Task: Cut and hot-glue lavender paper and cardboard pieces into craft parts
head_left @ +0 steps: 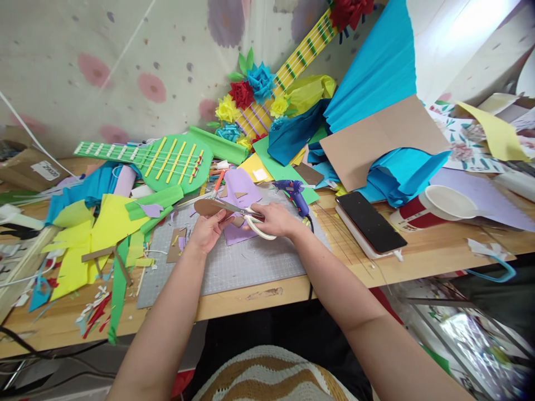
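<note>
My left hand [208, 232] is closed on a rounded piece of brown cardboard [205, 208], pinching its near edge. In my right hand [276, 220] is a pair of scissors with white handles [261, 229]. Their metal blades point left and reach over the cardboard; I cannot tell whether the edges touch it. Beneath both hands lie a purple paper sheet [239, 186] and a grey cutting mat [234, 270]. Small cardboard scraps rest on the purple paper. A blue glue gun [295, 196] lies just beyond my right hand.
A green paper guitar [178, 165] lies at the back left; a yellow one [307, 55] with paper flowers leans on the wall. Yellow paper [75, 262] covers the left side. On the right are a phone [371, 221], a paper cup [430, 207] and blue crepe paper [371, 67].
</note>
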The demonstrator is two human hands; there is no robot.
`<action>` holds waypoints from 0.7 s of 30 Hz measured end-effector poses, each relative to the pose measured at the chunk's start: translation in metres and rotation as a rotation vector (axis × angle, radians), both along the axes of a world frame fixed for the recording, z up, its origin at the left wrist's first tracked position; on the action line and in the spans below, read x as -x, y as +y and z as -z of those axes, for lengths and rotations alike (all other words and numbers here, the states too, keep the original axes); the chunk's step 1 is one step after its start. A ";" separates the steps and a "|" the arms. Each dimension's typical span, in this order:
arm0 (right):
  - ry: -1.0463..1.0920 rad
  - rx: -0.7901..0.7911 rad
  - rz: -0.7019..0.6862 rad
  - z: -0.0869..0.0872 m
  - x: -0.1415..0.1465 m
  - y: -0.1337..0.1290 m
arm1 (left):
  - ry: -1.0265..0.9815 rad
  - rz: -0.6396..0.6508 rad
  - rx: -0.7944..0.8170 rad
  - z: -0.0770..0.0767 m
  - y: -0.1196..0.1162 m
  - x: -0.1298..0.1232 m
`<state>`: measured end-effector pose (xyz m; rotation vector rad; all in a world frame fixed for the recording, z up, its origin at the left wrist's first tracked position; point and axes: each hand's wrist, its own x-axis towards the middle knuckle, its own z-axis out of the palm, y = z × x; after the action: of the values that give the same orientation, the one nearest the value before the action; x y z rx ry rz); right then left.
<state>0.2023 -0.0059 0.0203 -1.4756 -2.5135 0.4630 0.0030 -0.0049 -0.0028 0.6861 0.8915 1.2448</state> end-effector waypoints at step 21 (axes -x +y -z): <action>0.028 -0.031 0.049 -0.002 -0.001 0.000 | -0.002 -0.006 0.018 0.000 0.000 0.000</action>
<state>0.2036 -0.0061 0.0222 -1.5049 -2.4465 0.4316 0.0029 -0.0047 -0.0024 0.6681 0.9030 1.2408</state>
